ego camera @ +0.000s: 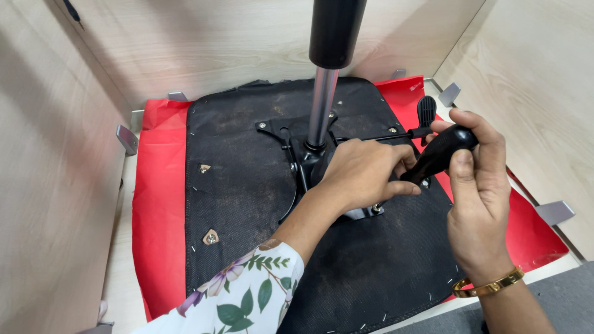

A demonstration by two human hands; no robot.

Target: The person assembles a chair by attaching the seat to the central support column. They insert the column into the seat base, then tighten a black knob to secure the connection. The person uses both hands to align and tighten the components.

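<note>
Seat underside (247, 247): a black fabric-covered chair seat lies upside down, filling the middle of the scene, its edge stapled along the near and left sides.
Red sheet (158, 204): spread beneath the seat, showing on the left, far right and right edges.
Mechanism plate (291, 139): a black metal plate bolted at the centre of the seat, silver bolt heads at its corners.
Gas cylinder (323, 105): a shiny steel rod rising upright from the plate, with a black sleeve (337, 31) at the top, far centre.
Lever (426, 114): a thin rod with a flat black paddle end, reaching out from the plate to the far right.
Left hand (365, 173): palm down on the right part of the plate, fingers curled together around the lower end of the tool, near a bolt.
Right hand (473, 179): to the right of the left hand, clamped around the tool's black handle, thumb along its near side; a gold bangle (489, 286) on the wrist.
Tool (439, 151): a black-handled driver, tilted, its handle up to the right and its tip down to the left at the plate's right edge; the tip itself is hidden.
Wooden panels (55, 154): light boards enclose the left, far and right sides, with grey brackets (127, 139) at their base.
Sleeve (247, 297): white with a floral print, on the left arm, near centre.
</note>
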